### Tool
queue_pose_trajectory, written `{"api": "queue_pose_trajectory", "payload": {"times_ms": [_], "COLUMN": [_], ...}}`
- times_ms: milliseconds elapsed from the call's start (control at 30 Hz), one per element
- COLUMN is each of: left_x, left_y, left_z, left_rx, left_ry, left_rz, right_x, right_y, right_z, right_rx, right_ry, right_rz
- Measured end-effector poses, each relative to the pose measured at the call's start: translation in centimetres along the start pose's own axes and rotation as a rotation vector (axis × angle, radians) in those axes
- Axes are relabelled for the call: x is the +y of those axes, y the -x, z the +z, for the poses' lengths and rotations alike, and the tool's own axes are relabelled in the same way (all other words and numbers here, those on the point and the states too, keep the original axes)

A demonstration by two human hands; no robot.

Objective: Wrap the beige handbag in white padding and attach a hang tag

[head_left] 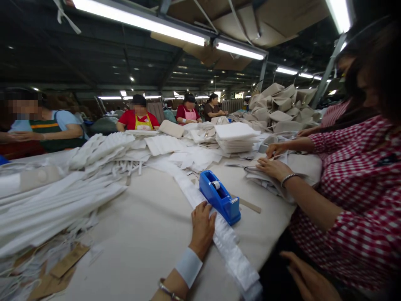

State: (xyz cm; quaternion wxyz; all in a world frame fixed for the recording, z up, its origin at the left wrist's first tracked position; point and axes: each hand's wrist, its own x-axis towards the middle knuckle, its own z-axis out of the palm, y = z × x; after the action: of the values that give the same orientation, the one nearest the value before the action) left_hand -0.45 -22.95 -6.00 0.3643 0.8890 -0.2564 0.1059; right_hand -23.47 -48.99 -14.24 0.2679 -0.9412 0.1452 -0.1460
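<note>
My left hand [202, 228] lies flat, fingers together, on the white strip [225, 238] at lower centre; right hand [308, 278] loosely spread; strip may snag the tape dispenser [220, 196]

Left of your hands, folded white pieces [56, 200] lay heaped on the surface [147, 234], with brown card tags [67, 261] nearer you. Beyond your hands sat a stack of white sheets [234, 136] and piled beige bags [282, 106]. To your right, a co-worker's hands [272, 167] pressed down on white fabric.
</note>
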Motion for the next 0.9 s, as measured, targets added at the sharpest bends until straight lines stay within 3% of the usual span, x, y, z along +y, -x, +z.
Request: {"api": "queue_pose_trajectory", "payload": {"times_ms": [167,333,567,733,900], "left_x": [-0.6,-2.1,-2.7,-1.9,-2.3], "left_y": [-0.5,-1.1,-1.5,-1.5,-1.3], "left_z": [-0.3,-1.0,-1.0,-1.6,-2.1], "left_rx": [0.147,0.273,0.206,0.184,0.085], "left_ry": [0.125,0.124,0.06,-0.038,-0.087], "left_rz": [-0.057,-0.137,-0.139,-0.107,-0.171], "right_x": [-10.1,-17.5,-21.5,-24.6,-26.2], "right_y": [-3.2,-6.3,-7.2,-5.6,-5.1], "right_z": [-1.9,-1.0,2.2,4.1,5.2], "right_rx": [0.044,-0.063,-0.106,-0.179,-0.305], "right_ry": [-0.126,-0.157,0.083,0.077,0.032], "right_rz": [-0.151,-0.224,-0.124,-0.166,-0.192]}}
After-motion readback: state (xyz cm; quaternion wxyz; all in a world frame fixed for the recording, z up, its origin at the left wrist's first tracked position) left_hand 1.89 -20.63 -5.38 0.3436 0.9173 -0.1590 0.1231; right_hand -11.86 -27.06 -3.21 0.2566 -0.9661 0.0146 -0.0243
